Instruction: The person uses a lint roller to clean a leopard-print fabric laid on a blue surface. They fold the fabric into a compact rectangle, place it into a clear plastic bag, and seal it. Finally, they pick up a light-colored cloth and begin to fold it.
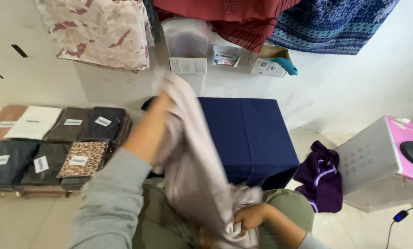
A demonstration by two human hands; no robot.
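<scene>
left hand (162,102) raised mid-frame, closed on top of beige cloth (192,166) | right hand (248,216) bottom centre, gripping its lower end – cloth hangs stretched between both hands | navy-covered counter (250,133) behind | folded packed fabrics (54,143) left – purple garment (320,177) on floor right

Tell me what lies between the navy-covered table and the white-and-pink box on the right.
In the head view, a crumpled purple garment lies on the pale floor between the navy-covered table and the white-and-pink box; otherwise the stretch is bare.
</scene>
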